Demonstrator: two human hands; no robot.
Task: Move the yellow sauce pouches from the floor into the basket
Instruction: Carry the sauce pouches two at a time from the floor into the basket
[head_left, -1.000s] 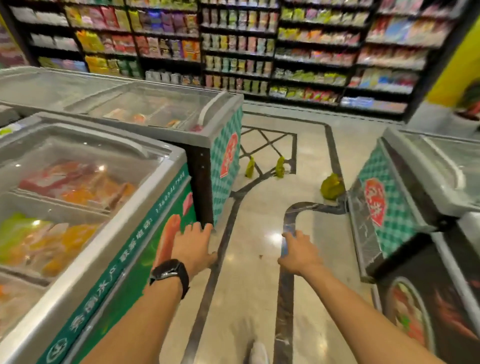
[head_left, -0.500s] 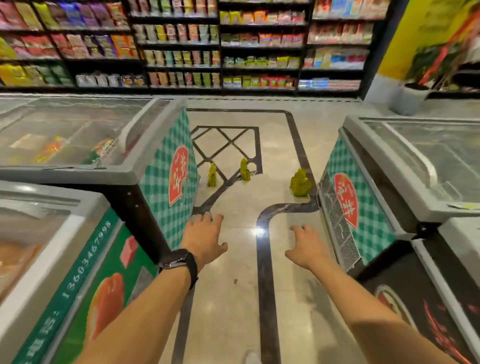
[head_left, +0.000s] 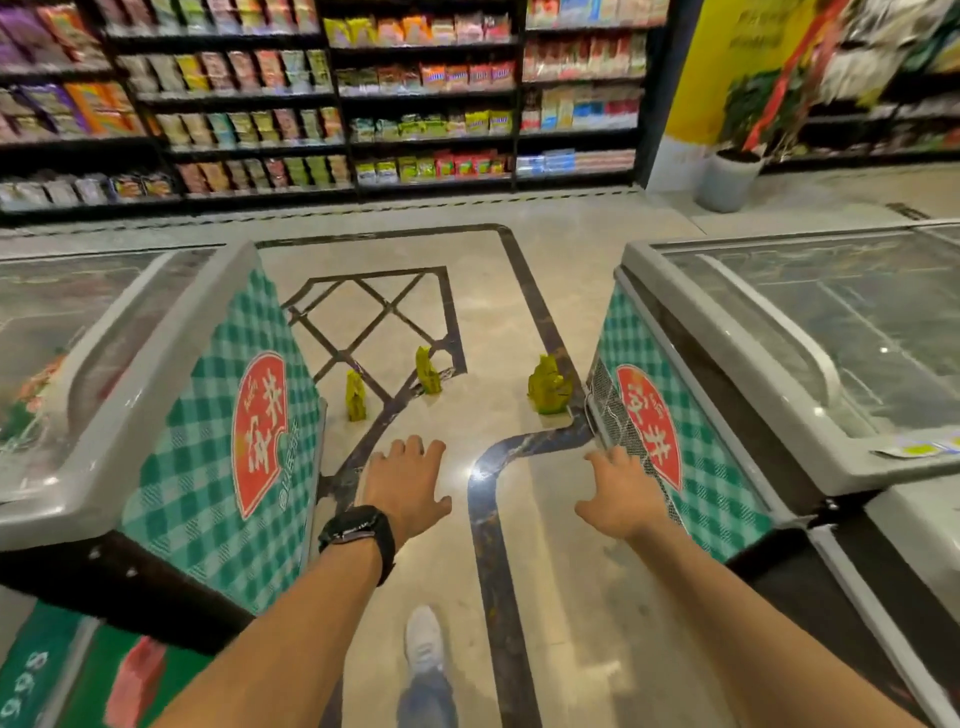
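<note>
Two bare hands are held out palms down, nothing grasped: the left hand (head_left: 405, 483), fingers loosely spread, a black wristwatch (head_left: 358, 530) worn behind it, and the right hand (head_left: 621, 493), likewise spread. Beyond them, three yellow sauce pouches (head_left: 356, 396) (head_left: 428, 370) (head_left: 548, 385) are seen upright on the glossy beige tiled floor (head_left: 519, 322), between the left green-checked chest freezer (head_left: 208, 415) and the right green-checked chest freezer (head_left: 727, 364).

Left yellow sauce pouch (head_left: 356, 396): slim, upright on floor (head_left: 519, 322), narrow side toward camera, just beside dark inlay line (head_left: 387, 410). Middle yellow sauce pouch (head_left: 428, 370): same slim shape, upright, slightly farther back. Right yellow sauce pouch (head_left: 548, 385): broader, crumpled-looking, upright, well apart from other two, just beside corner of chest freezer (head_left: 696, 467). Print too blurred to read.
</note>
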